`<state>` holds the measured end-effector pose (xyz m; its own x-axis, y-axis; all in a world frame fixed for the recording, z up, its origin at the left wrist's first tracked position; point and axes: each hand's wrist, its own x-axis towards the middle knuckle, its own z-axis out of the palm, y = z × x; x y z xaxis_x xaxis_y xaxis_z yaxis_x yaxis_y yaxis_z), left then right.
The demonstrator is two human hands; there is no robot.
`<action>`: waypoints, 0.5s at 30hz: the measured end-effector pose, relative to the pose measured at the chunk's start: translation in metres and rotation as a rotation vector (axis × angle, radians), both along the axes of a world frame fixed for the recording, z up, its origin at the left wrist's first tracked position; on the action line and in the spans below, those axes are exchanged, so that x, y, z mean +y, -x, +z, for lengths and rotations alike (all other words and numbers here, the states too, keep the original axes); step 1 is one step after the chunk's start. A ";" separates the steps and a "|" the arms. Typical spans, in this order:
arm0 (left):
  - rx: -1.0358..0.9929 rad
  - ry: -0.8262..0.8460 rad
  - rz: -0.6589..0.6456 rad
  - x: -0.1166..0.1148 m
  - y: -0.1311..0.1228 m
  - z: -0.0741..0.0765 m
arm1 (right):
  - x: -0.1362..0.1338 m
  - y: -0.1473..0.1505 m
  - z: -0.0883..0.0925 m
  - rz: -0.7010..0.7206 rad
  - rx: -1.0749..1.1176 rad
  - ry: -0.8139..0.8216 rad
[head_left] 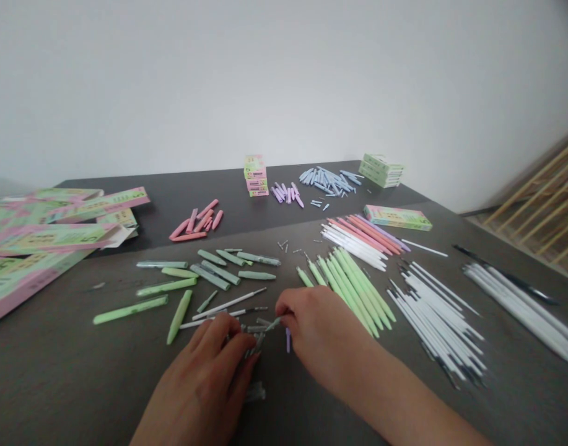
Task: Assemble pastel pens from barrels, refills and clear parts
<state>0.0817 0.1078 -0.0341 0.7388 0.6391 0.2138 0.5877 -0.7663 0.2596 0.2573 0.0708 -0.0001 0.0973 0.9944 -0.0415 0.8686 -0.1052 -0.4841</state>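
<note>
My left hand (pixel 214 365) is curled low over a small heap of grey-green pen parts (pixel 258 328), its thumb and index fingertips closed on one of them. My right hand (pixel 314 328) pinches a slim grey-green pen part (pixel 275 323) over the same heap. A small purple piece (pixel 288 339) lies beside the right fingers. Beyond the left hand are white refills (pixel 228 305) and grey-green pen barrels (pixel 218 272). Bright green pen barrels (pixel 179 317) lie further left. Just past the right hand, several light green pens (pixel 353 285) are lined up side by side.
Printed cartons (pixel 56 238) overlap at the left, near pink pen parts (pixel 197 223). Small boxes (pixel 256 175), purple parts (pixel 288 194) and blue parts (pixel 330 181) stand or lie at the back. White refills (pixel 436 316) and long white rods (pixel 520 310) cover the right side.
</note>
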 end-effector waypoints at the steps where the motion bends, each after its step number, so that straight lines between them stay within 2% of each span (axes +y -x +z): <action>1: 0.005 0.006 0.004 0.000 -0.001 0.000 | 0.000 0.000 -0.001 0.005 -0.011 -0.003; 9: 0.062 0.051 0.022 -0.001 -0.002 0.005 | -0.004 0.004 -0.003 0.045 -0.001 -0.008; 15: 0.076 0.086 0.026 -0.002 -0.004 0.006 | -0.005 -0.004 0.006 0.001 -0.014 -0.028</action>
